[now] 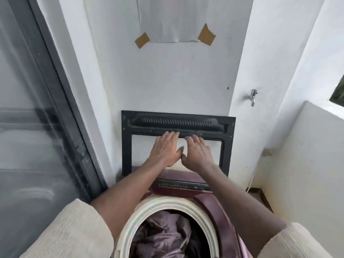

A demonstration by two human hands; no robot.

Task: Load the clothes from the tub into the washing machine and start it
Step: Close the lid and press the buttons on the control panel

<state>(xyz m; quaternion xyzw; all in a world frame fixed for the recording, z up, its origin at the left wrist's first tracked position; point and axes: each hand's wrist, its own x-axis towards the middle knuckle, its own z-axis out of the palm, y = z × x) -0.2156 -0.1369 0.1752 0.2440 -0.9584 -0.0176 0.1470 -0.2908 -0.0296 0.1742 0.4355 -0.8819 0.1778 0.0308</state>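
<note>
A maroon top-loading washing machine (210, 202) stands below me, its cream drum rim (162, 202) open. Purple and dark clothes (163, 233) lie inside the drum. The black-framed lid (126, 146) stands raised upright against the white wall. My left hand (165, 148) and my right hand (197, 150) rest flat side by side on the lid's glass panel, fingers spread, fingertips touching the lid's upper black bar. Neither hand holds anything. The tub is not in view.
A dark-framed glass sliding door (37, 127) runs along the left. A metal tap (252, 96) sticks out of the right wall. A low white parapet (307, 155) closes the right side. A sheet of paper (167, 19) is taped on the wall above.
</note>
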